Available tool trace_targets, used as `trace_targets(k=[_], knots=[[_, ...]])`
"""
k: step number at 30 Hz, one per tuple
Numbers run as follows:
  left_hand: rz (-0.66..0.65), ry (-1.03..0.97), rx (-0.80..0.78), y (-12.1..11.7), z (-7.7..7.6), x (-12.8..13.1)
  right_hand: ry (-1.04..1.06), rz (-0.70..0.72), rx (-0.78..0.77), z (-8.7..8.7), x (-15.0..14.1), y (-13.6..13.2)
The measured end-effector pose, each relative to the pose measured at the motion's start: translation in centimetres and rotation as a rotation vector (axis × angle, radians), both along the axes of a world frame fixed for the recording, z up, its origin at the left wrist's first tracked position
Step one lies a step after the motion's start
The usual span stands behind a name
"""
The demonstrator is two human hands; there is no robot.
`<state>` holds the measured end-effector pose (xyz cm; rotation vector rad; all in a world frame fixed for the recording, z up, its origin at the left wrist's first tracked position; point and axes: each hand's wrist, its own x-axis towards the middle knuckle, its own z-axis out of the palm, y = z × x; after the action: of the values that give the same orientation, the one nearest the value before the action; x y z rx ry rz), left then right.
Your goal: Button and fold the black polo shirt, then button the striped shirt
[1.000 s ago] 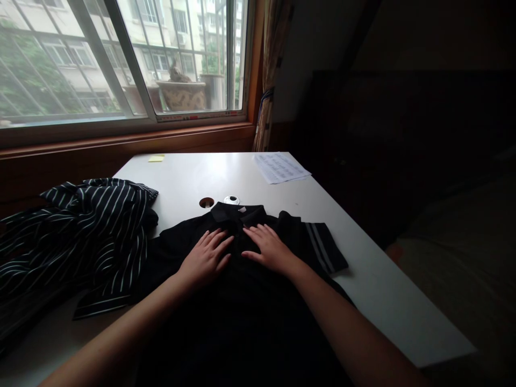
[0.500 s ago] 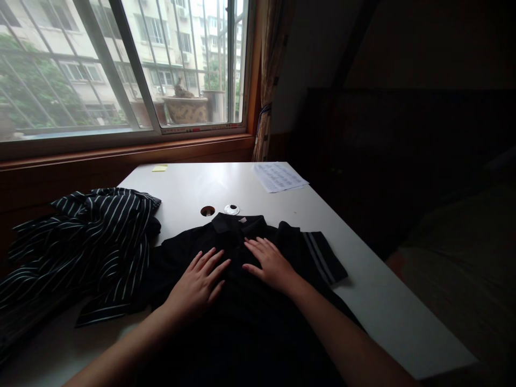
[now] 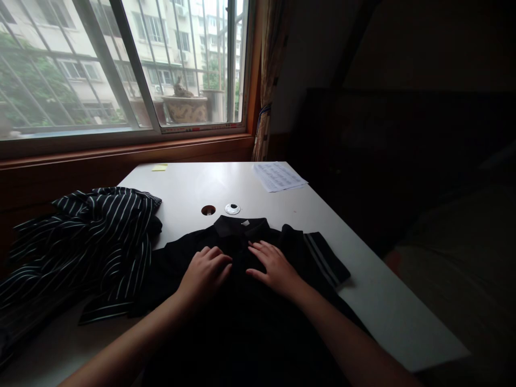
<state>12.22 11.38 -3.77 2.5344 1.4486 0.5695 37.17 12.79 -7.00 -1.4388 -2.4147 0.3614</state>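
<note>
A black polo shirt (image 3: 242, 322) lies spread on the white table, its collar (image 3: 241, 227) pointing away from me. Two grey stripes cross the cuff of its right-hand sleeve (image 3: 324, 259). On the chest left of the placket, my left hand (image 3: 206, 271) has its fingers curled in and closed on the cloth; the fingertips are partly hidden. Just below the collar on the right, my right hand (image 3: 276, 267) rests flat on the shirt with its fingers stretched and the thumb apart.
A crumpled black-and-white striped garment (image 3: 108, 236) is heaped at the left of the white table (image 3: 395, 301). Printed sheets (image 3: 280, 177) and a yellow note (image 3: 160, 167) lie near the far edge. A cable hole (image 3: 208, 210) and a silver cover (image 3: 233, 208) sit beyond the collar.
My left hand's fingers have gone from spread flat to curled on the cloth. The shirt and my right hand have shifted slightly to the right.
</note>
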Motion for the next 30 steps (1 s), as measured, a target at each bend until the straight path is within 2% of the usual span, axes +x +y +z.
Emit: trace_targets(k=[4,7,13,18,23,30], knots=[[0.011,-0.117,-0.113,3.5,-0.5,2.3,0.012,-0.013,-0.015,-0.1,0.0,0.1],[0.044,-0.153,-0.135,5.2,-1.3,3.0,0.053,-0.01,-0.012,0.2,0.1,0.2],[-0.01,-0.243,-0.154,5.9,-2.3,2.2,0.269,0.019,-0.018,2.7,-0.3,2.6],[-0.014,-0.228,-0.18,6.0,-2.4,2.1,0.133,0.153,-0.147,4.2,-1.0,5.5],[0.024,-0.221,-0.2,6.0,-2.4,2.5,0.149,0.144,-0.157,3.0,-1.0,5.9],[0.039,-0.203,-0.195,5.5,-2.1,3.0,0.173,0.213,-0.146,1.7,-0.4,5.7]])
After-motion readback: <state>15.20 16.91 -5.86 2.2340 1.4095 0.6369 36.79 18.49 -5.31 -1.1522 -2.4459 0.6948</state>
